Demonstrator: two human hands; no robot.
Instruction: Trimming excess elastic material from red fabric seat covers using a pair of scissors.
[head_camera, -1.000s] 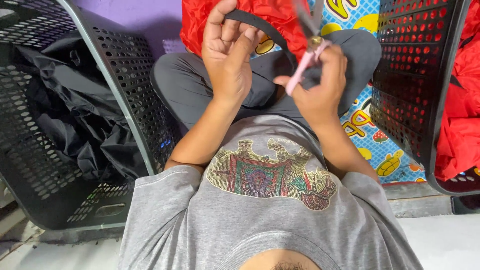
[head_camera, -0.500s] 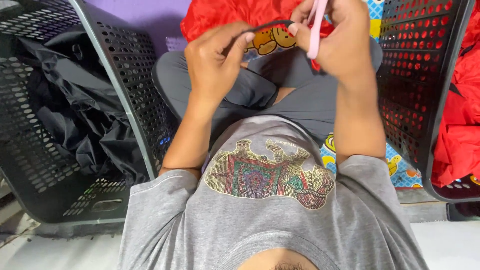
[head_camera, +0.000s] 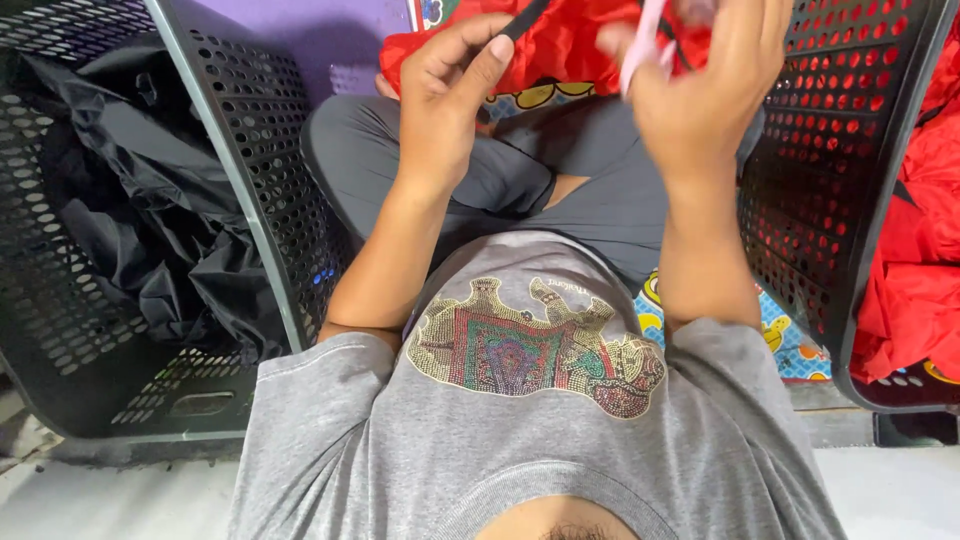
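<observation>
The black strap (head_camera: 522, 20) sits at the top edge of the head view, at about twelve o'clock, pinched between the thumb and curled fingers of the left hand (head_camera: 450, 100). Its long axis runs on a slant from roughly seven o'clock up to one o'clock, and its upper end leaves the frame. It lies against the red fabric (head_camera: 560, 50) bunched over the person's lap.

The right hand (head_camera: 700, 90) is at about three o'clock from the strap and near it; it is closed around a slim pink tool (head_camera: 640, 45), which is blurred, so its kind cannot be told. The left hand is the one on the strap; the pink tool's tip points toward the red fabric just beside it.

At nine o'clock stands a black perforated basket (head_camera: 250, 180) holding black fabric (head_camera: 130, 200). At three o'clock a second black basket (head_camera: 830, 200) holds more red cloth (head_camera: 920, 260). Under the crossed legs in grey trousers (head_camera: 600, 200), at about four o'clock, shows a blue mat with yellow cartoon shapes (head_camera: 770, 335). No package or label is legible; the only sign-like mark is the beaded, many-coloured emblem (head_camera: 535, 345) on the grey shirt at six o'clock.
</observation>
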